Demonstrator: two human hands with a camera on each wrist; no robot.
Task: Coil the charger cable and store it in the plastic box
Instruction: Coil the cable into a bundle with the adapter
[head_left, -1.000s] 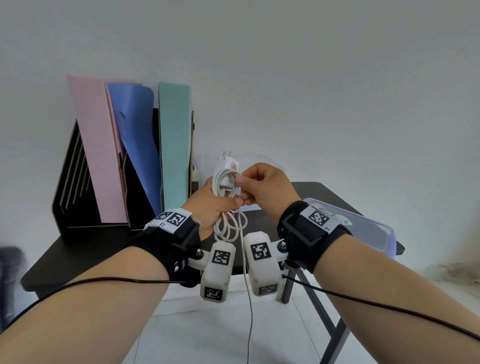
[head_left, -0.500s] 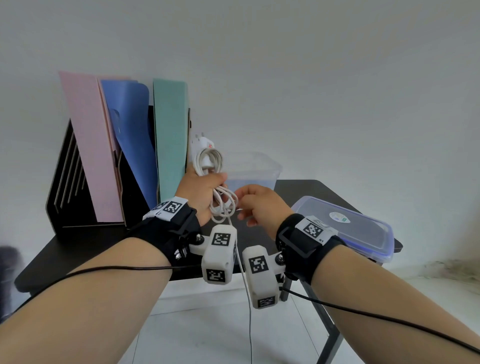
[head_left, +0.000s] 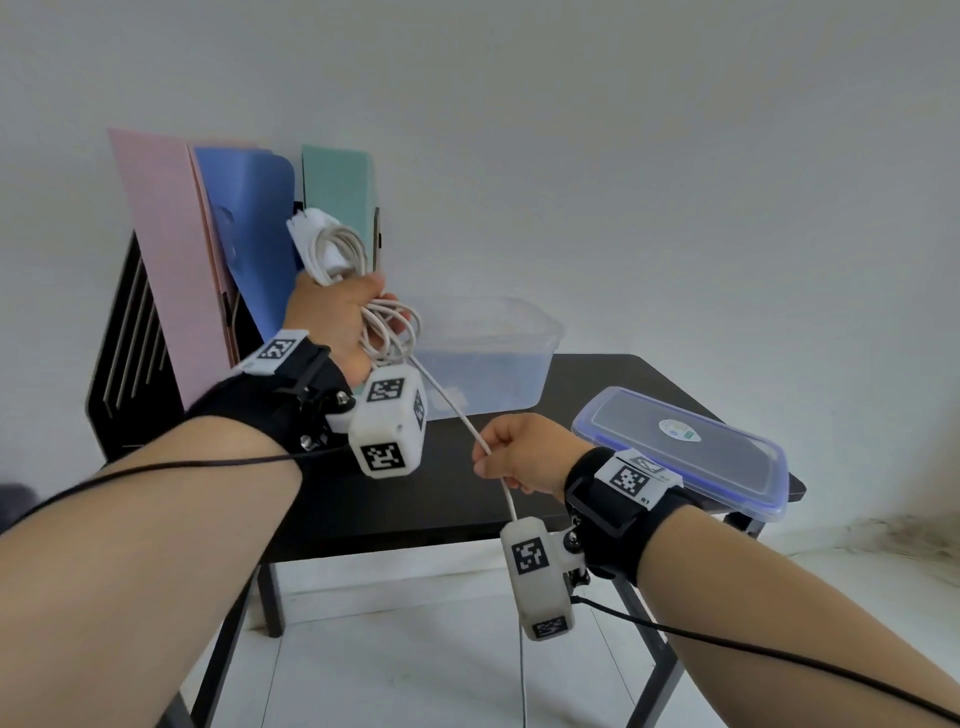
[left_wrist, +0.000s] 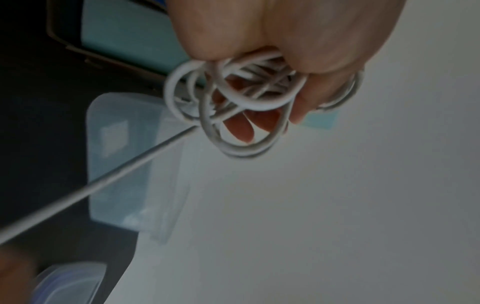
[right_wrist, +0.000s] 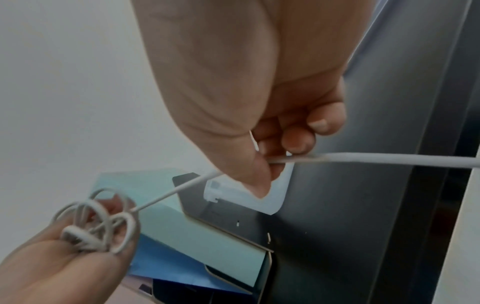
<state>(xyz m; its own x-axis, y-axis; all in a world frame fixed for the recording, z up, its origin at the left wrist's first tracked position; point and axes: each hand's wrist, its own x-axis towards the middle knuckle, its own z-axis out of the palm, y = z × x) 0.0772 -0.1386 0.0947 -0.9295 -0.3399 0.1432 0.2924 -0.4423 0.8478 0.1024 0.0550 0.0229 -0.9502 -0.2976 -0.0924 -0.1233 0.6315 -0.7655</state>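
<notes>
Left hand: the left hand (head_left: 340, 317) is raised above the counter (head_left: 613, 379), fingers clenched round a bundle of white loops of the charger cable (head_left: 387, 332), with the white plug adapter (head_left: 317, 244) sticking up out of the fist.
Right hand: the right hand (head_left: 519, 460), lower and nearer the counter's front edge, pinches the free run of the cable between thumb and curled fingers (right_wrist: 296, 142); the strand runs taut to the coil, and its tail hangs down toward the floor.
Plastic box: the plastic box (head_left: 488, 358) stands open on the counter behind the hands, nothing of the cable in it; its blue-rimmed lid (head_left: 680, 452) lies apart to the right.
Handling: likely light, limp and smooth, with springy loops that would splay if the fist loosens.
Where to hold: probably best gripped across all the loops at one spot, with the adapter's weight supported.
Stage: coiling looks part done.
Backdrop: coloured folders (head_left: 244, 244) in a black file rack (head_left: 119, 353).
</notes>
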